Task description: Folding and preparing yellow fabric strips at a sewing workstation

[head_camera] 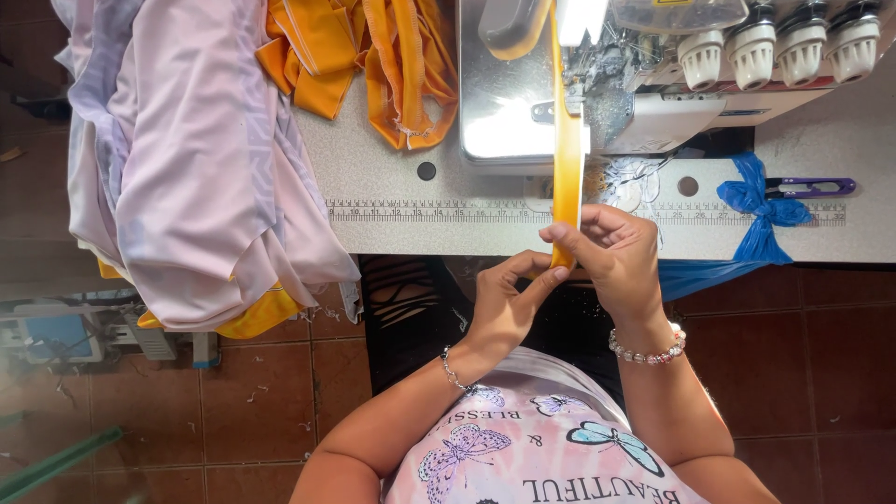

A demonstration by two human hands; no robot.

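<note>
At the table edge, both hands' fingers [560, 233] pinch closed on the orange strip [567, 140].

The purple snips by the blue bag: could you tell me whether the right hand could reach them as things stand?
Probably yes. The right hand pinches the orange strip at the table edge, and the snips lie in the open to its right. Nothing stands between them, but the hand would have to let go of the strip first.

Sewing table [392, 177] under fabric piles [196, 159]
</note>
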